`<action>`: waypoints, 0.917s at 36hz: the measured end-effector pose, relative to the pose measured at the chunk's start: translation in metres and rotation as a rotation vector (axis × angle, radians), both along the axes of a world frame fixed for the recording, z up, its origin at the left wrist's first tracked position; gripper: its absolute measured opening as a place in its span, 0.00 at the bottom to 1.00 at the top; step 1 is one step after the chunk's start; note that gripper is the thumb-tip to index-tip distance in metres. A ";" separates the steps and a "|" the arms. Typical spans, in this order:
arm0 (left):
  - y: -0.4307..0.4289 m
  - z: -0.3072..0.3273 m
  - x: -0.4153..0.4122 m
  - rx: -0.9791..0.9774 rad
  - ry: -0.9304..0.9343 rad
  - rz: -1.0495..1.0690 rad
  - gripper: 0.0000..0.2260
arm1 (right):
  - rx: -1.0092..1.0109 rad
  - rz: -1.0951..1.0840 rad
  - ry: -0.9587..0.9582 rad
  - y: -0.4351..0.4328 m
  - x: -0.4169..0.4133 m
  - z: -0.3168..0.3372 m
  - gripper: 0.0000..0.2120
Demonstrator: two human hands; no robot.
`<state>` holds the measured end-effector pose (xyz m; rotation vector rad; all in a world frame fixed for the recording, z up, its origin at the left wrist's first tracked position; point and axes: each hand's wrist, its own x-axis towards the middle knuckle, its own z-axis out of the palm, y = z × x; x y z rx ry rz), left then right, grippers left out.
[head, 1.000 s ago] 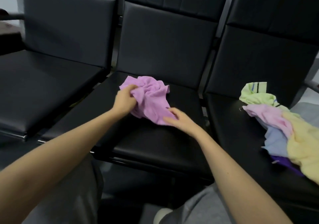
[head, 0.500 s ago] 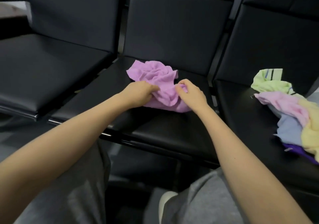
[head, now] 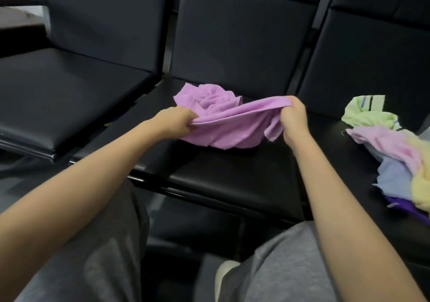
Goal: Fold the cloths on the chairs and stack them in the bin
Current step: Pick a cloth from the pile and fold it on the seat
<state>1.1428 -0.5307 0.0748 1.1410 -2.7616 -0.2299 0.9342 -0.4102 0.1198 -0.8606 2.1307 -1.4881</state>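
A purple cloth (head: 223, 120) lies crumpled on the seat of the middle black chair (head: 232, 176). My left hand (head: 174, 121) pinches one end of its near edge. My right hand (head: 294, 118) grips the other end, raised a little higher. The edge is stretched taut between the two hands, while the far part of the cloth stays bunched on the seat. No bin is in view.
A heap of cloths (head: 393, 153) in green, pink, blue, yellow and dark purple lies on the right chair's seat. The left chair (head: 65, 92) stands bare beside the middle one. My knees in grey trousers (head: 274, 269) are just below the seat's front edge.
Both hands, close together on the crumpled cloth half a second ago, have moved apart and lifted, pulling one edge of it straight between them.
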 end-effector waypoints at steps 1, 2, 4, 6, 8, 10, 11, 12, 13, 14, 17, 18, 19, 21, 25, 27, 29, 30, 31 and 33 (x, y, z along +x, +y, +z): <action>0.000 -0.001 -0.002 0.049 0.068 -0.014 0.12 | -0.011 -0.036 -0.047 0.003 -0.003 0.003 0.04; 0.000 -0.002 -0.003 0.110 0.179 -0.024 0.13 | -0.001 -0.049 -0.052 0.005 -0.007 0.002 0.07; 0.001 0.002 -0.008 0.191 0.444 -0.026 0.18 | -0.003 0.005 0.073 0.010 -0.010 -0.003 0.09; 0.001 0.006 -0.011 0.255 0.646 0.003 0.17 | 0.008 0.147 0.209 0.015 -0.006 -0.008 0.11; 0.001 0.008 -0.015 0.414 0.782 0.057 0.16 | 0.120 0.316 0.318 0.018 -0.008 -0.009 0.13; 0.006 0.013 -0.015 0.562 0.888 0.092 0.13 | 0.342 0.401 0.532 0.016 -0.014 -0.016 0.31; 0.012 0.019 -0.015 0.584 0.887 0.064 0.10 | 0.466 0.381 0.645 0.015 -0.016 -0.019 0.43; 0.018 0.025 -0.013 0.571 0.829 0.014 0.07 | 0.553 0.344 0.756 0.014 -0.016 -0.023 0.51; 0.022 0.028 -0.012 0.541 0.700 -0.062 0.06 | 0.601 0.312 0.853 0.013 -0.016 -0.028 0.56; 0.025 0.030 -0.010 0.501 0.502 -0.127 0.07 | 0.620 0.275 0.938 0.011 -0.016 -0.032 0.58; 0.020 0.009 -0.012 0.269 -0.163 -0.111 0.16 | 0.598 0.093 1.069 0.002 -0.012 -0.037 0.44; 0.018 0.004 -0.013 0.194 -0.234 -0.092 0.17 | 0.571 0.053 1.068 -0.001 -0.011 -0.037 0.36; 0.015 0.000 -0.014 0.167 -0.205 -0.087 0.16 | 0.549 0.042 1.053 -0.003 -0.010 -0.036 0.29; 0.013 0.002 -0.015 0.151 -0.022 -0.100 0.11 | 0.491 0.060 0.994 -0.003 -0.007 -0.034 0.17; 0.016 0.019 -0.010 0.211 0.368 -0.111 0.10 | 0.320 0.119 0.941 0.002 -0.012 -0.035 0.16; 0.014 0.018 -0.010 0.255 0.406 -0.134 0.15 | 0.225 0.159 0.784 0.005 -0.013 -0.032 0.19; 0.015 0.015 -0.009 0.293 0.402 -0.184 0.16 | 0.226 0.171 0.583 0.002 -0.010 -0.027 0.14; 0.015 0.014 -0.009 0.317 0.391 -0.201 0.15 | 0.278 0.161 0.515 0.000 -0.008 -0.023 0.08; 0.014 0.012 -0.009 0.351 0.381 -0.211 0.13 | 0.297 0.135 0.461 -0.002 -0.009 -0.021 0.05; 0.014 0.013 -0.006 0.436 0.336 -0.218 0.09 | 0.171 0.119 0.275 -0.002 -0.009 -0.022 0.06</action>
